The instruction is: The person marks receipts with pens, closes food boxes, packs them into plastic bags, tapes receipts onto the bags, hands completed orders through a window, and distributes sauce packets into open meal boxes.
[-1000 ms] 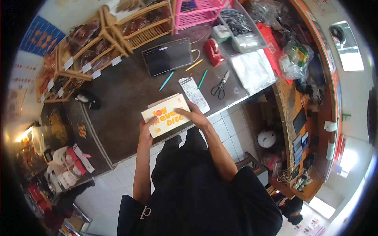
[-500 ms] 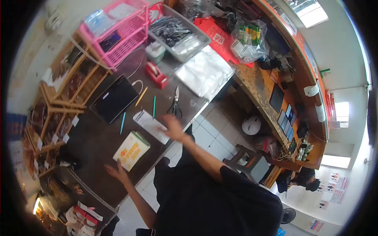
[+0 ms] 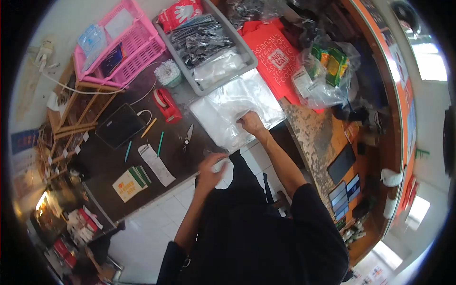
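Note:
My right hand [image 3: 252, 124] pinches the top sheet of a stack of clear plastic bags [image 3: 221, 111] at the counter's right end. The plastic is wrinkled and lifted around its fingers. Near the counter's front edge my left hand [image 3: 212, 172] hangs in the air, fingers apart, left of the bag stack's lower corner, holding nothing. A cream box with orange lettering [image 3: 127, 186] lies on the dark counter [image 3: 104, 164] to the left, with green-edged items [image 3: 140, 175] beside it. A printed paper slip [image 3: 156, 165] rests to its right.
Scissors [image 3: 188, 137], a red tape dispenser [image 3: 166, 106], pens and a tablet [image 3: 120, 126] lie on the counter. Behind stand a grey tray [image 3: 251, 56] of packets and a pink basket [image 3: 153, 45]. Red bags [image 3: 271, 59] and a wooden ledge [image 3: 311, 137] are at the right.
The view has shifted right. The box, held in both hands at first, was let go on the counter. My right hand has moved to the plastic bags and gripped one; my left hand has moved right.

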A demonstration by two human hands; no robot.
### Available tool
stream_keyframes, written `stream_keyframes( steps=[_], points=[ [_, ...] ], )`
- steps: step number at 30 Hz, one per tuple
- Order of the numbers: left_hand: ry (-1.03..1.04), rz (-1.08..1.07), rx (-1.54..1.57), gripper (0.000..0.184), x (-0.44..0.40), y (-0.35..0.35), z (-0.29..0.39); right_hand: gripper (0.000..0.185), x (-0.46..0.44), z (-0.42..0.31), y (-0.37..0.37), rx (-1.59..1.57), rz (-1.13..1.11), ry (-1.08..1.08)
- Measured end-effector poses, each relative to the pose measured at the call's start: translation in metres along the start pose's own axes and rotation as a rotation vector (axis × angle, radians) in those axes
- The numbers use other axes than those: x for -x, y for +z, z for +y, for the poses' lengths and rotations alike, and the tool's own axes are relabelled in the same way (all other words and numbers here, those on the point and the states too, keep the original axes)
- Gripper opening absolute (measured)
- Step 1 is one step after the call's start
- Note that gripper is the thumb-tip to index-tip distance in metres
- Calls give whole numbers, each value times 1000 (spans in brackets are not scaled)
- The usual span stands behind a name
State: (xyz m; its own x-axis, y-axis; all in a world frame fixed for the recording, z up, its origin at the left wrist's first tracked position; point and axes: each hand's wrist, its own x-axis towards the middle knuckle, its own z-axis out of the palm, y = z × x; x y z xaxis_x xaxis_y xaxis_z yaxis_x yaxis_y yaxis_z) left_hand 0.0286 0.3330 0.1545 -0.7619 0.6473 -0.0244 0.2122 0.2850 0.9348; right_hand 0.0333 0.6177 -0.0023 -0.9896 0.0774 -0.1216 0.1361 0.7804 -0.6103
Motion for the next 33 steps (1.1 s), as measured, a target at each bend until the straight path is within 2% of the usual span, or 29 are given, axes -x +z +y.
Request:
stream_keyframes(
  steps=[2,5,8,9,11,14,17,18,21,22,23,24,25,27,30,31,33],
  points=[
    [97,-151,-31,25,-18,62,-11,23,-2,6,0,12,51,-100],
    [38,-193,-103,34,-39,114,-27,19,8,-1,-11,23,75,-73],
    [137,-42,-384,44,-55,140,-46,15,12,-18,-19,-68,144,27],
    [91,-94,-412,56,-59,144,-53,14,13,-22,-21,-71,118,32],
    [20,-53,-444,59,-64,149,-56,12,15,-31,-25,-78,77,52],
    [-25,-27,-530,63,-64,158,-59,12,24,-44,-33,-70,154,-19],
    [-61,-51,-590,66,-64,167,-57,13,25,-37,-26,-28,177,56],
    [-75,-67,-604,66,-65,169,-56,13,26,-32,-24,-11,111,34],
    [-16,70,-562,67,-52,186,-83,15,5,5,1,58,-125,-21],
    [-12,32,-553,67,-46,184,-82,15,-1,-1,-6,126,-66,-96],
    [-11,-7,-543,67,-41,180,-79,15,-8,29,21,124,20,-136],
    [-8,-49,-529,67,-38,177,-76,21,-12,19,8,169,-91,-88],
    [8,41,-550,65,-38,171,-70,23,-12,5,-3,149,-107,-28],
    [57,208,-584,62,-44,165,-58,19,-3,-11,-14,114,42,-192],
    [-171,81,-395,67,-62,173,-70,17,18,-31,-29,206,-24,-168],
    [-284,-99,-475,67,-67,181,-85,17,25,-41,-40,201,-58,-165],
    [-476,-327,-343,63,-77,178,-89,17,41,-66,-62,192,-121,-158]
  ],
)
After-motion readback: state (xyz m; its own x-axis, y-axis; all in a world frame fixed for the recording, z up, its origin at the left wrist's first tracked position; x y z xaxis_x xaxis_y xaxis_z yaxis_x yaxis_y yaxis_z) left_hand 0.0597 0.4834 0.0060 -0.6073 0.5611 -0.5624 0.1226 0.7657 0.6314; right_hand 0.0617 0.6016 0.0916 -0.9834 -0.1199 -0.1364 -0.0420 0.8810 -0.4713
